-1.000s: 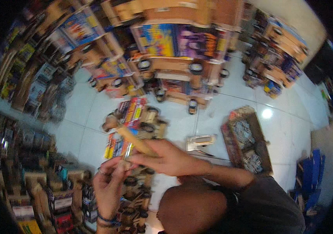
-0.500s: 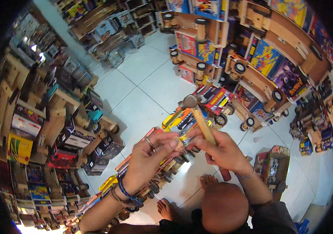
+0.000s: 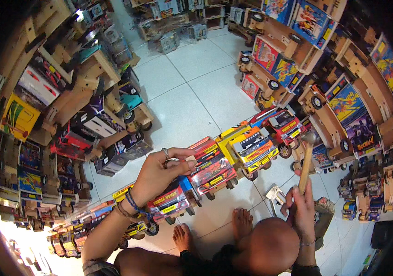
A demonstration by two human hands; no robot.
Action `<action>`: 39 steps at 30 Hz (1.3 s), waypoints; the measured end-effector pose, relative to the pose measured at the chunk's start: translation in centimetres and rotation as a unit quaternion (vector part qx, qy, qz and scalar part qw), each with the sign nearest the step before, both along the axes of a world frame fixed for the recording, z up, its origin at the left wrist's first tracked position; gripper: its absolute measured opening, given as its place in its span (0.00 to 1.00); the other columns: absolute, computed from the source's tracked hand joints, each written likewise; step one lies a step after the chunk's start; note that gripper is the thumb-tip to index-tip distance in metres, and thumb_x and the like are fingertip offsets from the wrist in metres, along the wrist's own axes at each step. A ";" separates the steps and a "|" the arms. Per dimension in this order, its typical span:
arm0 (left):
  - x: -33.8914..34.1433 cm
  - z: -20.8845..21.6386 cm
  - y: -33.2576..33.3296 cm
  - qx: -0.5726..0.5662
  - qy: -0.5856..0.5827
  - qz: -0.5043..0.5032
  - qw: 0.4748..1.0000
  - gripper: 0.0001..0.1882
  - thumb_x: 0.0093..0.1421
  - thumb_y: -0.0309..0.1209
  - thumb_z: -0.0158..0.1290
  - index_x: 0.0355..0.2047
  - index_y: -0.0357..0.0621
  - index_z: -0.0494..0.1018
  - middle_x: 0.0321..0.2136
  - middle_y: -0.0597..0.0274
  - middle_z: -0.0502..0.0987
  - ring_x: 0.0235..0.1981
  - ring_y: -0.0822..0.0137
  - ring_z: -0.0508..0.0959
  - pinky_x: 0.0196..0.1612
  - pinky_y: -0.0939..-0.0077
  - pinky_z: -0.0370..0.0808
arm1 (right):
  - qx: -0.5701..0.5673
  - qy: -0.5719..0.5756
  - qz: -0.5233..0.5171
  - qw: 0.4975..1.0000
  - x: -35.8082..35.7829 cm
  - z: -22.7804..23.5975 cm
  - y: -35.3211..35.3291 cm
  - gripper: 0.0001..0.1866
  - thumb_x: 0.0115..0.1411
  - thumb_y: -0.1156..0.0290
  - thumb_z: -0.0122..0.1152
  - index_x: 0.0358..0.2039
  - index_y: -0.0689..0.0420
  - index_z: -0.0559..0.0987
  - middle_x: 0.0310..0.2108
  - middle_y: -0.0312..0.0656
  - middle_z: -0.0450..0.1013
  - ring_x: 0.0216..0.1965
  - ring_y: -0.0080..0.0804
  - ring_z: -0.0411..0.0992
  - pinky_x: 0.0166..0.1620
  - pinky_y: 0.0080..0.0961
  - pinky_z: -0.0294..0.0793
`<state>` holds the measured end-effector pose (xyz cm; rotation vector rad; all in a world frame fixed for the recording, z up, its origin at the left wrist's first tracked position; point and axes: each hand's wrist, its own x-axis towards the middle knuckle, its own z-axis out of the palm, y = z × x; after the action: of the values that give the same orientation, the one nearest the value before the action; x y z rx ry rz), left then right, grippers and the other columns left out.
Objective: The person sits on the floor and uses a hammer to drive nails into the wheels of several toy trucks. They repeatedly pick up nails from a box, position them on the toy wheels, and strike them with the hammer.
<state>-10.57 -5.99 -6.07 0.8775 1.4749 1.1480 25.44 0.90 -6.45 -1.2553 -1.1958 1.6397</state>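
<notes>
My left hand (image 3: 162, 172) is closed in a pinch around a small pale block (image 3: 190, 159), perhaps wood, just above a row of colourful toy trucks (image 3: 211, 168). The trucks stand side by side on the floor, running from lower left to upper right. At the right, my right hand (image 3: 303, 209) grips a hammer (image 3: 306, 165) by its light wooden handle. The hammer's metal head points away from me, close to the red truck (image 3: 284, 126) at the row's far end. The lower end of the handle is hidden by the fingers.
Stacks of wooden toy trucks (image 3: 90, 117) rise on the left, and more truck stacks (image 3: 339, 103) stand on the right. Pale tiles (image 3: 178, 96) cover the floor. Near my right foot (image 3: 242, 222) lies a whitish tool (image 3: 275, 197); an open box (image 3: 324, 214) sits beside my right forearm.
My hands have come apart. The right hand has moved right with the hammer, while the left keeps the small block. The view has shifted, showing more of the truck row.
</notes>
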 end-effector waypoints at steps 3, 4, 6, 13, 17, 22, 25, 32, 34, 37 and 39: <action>-0.8 -0.6 -0.2 -0.002 0.070 -0.032 0.997 0.17 0.66 0.28 0.60 0.52 0.33 0.76 0.40 0.60 0.84 0.40 0.76 0.82 0.46 0.81 0.80 | 0.043 -0.068 0.105 0.991 0.6 0.1 -0.8 0.25 0.75 0.64 0.46 0.69 0.54 0.60 0.23 0.30 0.61 0.22 0.15 0.58 0.23 0.17 0.62; -1.0 -0.7 -0.3 -0.001 0.081 -0.041 0.996 0.16 0.65 0.28 0.61 0.52 0.33 0.77 0.39 0.61 0.84 0.39 0.77 0.82 0.46 0.82 0.79 | 0.067 -0.085 0.135 0.985 0.5 0.1 -0.8 0.25 0.75 0.64 0.46 0.70 0.53 0.59 0.22 0.29 0.60 0.22 0.14 0.58 0.23 0.17 0.61; -1.1 -1.1 -0.2 0.001 0.092 -0.033 0.995 0.15 0.64 0.29 0.62 0.48 0.34 0.80 0.35 0.59 0.85 0.36 0.77 0.84 0.42 0.82 0.80 | 0.060 -0.089 0.080 0.991 0.5 0.4 -0.9 0.25 0.76 0.63 0.44 0.70 0.52 0.59 0.20 0.29 0.59 0.19 0.13 0.56 0.21 0.16 0.57; -1.7 -2.1 -0.2 0.000 0.081 -0.041 0.996 0.15 0.63 0.33 0.63 0.46 0.34 0.81 0.33 0.59 0.86 0.35 0.77 0.84 0.41 0.81 0.80 | -0.002 -0.051 0.039 0.998 0.0 0.2 -0.3 0.18 0.73 0.62 0.46 0.60 0.53 0.64 0.20 0.33 0.63 0.17 0.16 0.57 0.18 0.14 0.55; -2.1 -2.4 -0.3 -0.019 0.076 -0.048 0.996 0.14 0.64 0.30 0.63 0.46 0.34 0.80 0.36 0.60 0.85 0.37 0.78 0.83 0.43 0.83 0.79 | 0.026 -0.076 0.063 0.995 0.0 -0.1 -0.4 0.20 0.73 0.62 0.47 0.63 0.51 0.63 0.22 0.33 0.64 0.17 0.16 0.58 0.18 0.14 0.56; -2.2 -2.4 -0.5 -0.026 0.082 -0.060 0.994 0.14 0.64 0.29 0.63 0.47 0.33 0.80 0.38 0.61 0.85 0.38 0.79 0.82 0.44 0.85 0.78 | 0.003 -0.078 0.084 0.993 -0.3 0.5 -0.6 0.23 0.75 0.61 0.46 0.67 0.50 0.60 0.24 0.31 0.63 0.18 0.14 0.57 0.18 0.14 0.57; -2.3 -2.5 -0.5 -0.016 0.073 -0.061 0.995 0.14 0.63 0.29 0.63 0.46 0.34 0.80 0.38 0.61 0.85 0.39 0.79 0.82 0.44 0.84 0.78 | 0.020 -0.136 0.129 0.982 -0.4 0.7 -0.8 0.26 0.76 0.60 0.46 0.70 0.51 0.59 0.23 0.30 0.62 0.19 0.13 0.56 0.18 0.13 0.56; -2.7 -2.9 -0.6 -0.006 0.050 -0.074 0.996 0.12 0.64 0.28 0.62 0.46 0.34 0.81 0.38 0.59 0.86 0.40 0.76 0.84 0.45 0.83 0.79 | 0.044 -0.174 0.169 0.969 -0.8 0.6 -1.0 0.27 0.76 0.61 0.45 0.72 0.52 0.58 0.24 0.29 0.63 0.20 0.13 0.56 0.22 0.14 0.56; -2.7 -2.9 -0.5 -0.004 0.041 -0.072 0.997 0.12 0.64 0.28 0.62 0.45 0.34 0.81 0.38 0.58 0.86 0.40 0.75 0.84 0.45 0.83 0.79 | 0.072 -0.172 0.180 0.966 -1.3 0.6 -0.9 0.27 0.76 0.61 0.46 0.72 0.53 0.59 0.24 0.29 0.63 0.21 0.13 0.57 0.22 0.14 0.56; -2.7 -3.1 -0.4 -0.004 0.037 -0.068 0.997 0.12 0.64 0.27 0.62 0.45 0.33 0.81 0.38 0.57 0.86 0.40 0.74 0.84 0.46 0.82 0.79 | 0.064 -0.182 0.185 0.964 -1.9 1.2 -0.8 0.27 0.76 0.62 0.46 0.71 0.54 0.60 0.24 0.28 0.63 0.22 0.13 0.57 0.23 0.14 0.57; -2.8 -3.1 -0.4 -0.007 0.051 -0.073 0.996 0.12 0.64 0.27 0.62 0.45 0.33 0.81 0.38 0.57 0.86 0.40 0.73 0.84 0.46 0.82 0.79 | 0.065 -0.202 0.195 0.958 -2.3 1.7 -0.7 0.27 0.75 0.63 0.47 0.71 0.54 0.60 0.24 0.29 0.64 0.22 0.14 0.59 0.25 0.16 0.59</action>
<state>-13.32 -6.43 -9.16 1.0302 1.4743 0.9972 23.13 0.17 -4.74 -1.3741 -1.8713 1.5777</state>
